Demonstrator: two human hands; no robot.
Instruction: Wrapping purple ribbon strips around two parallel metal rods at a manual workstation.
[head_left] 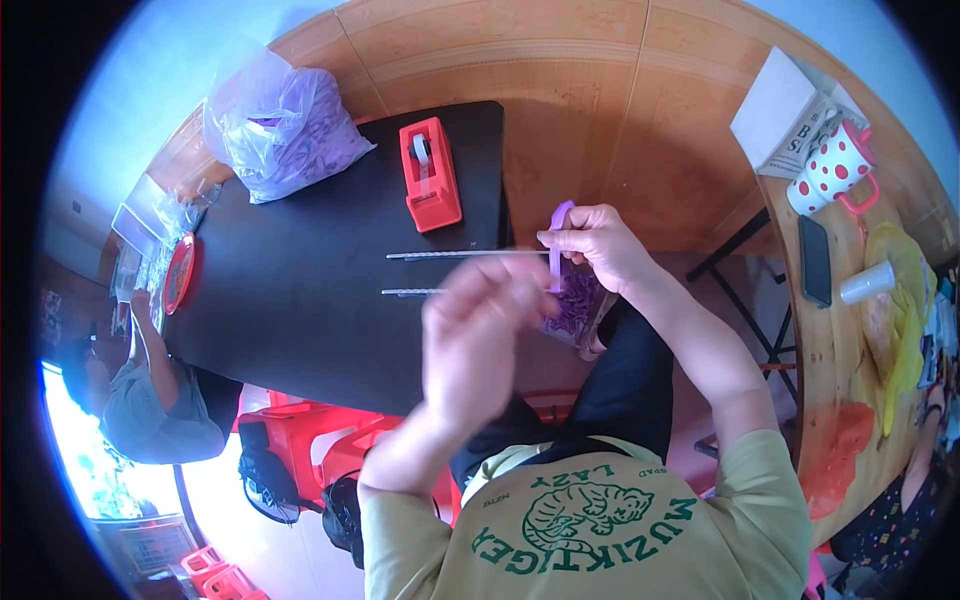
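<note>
1. The left hand [485, 330] is nearest, left of the purple strip [556, 270] and blurred, so I cannot tell whether its fingers pinch anything.
2. The right hand [603, 248], the closer one, pinches the strip's far part from the right; the strip's long axis runs near to far, across two slim rods [430, 255] reaching left over the table [300, 270].
3. Farther left stands a red tape dispenser [447, 205].

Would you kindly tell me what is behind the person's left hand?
Behind the left hand, two thin rods show over the dark table. The hand covers part of the lower rod and of the table's edge.
</note>
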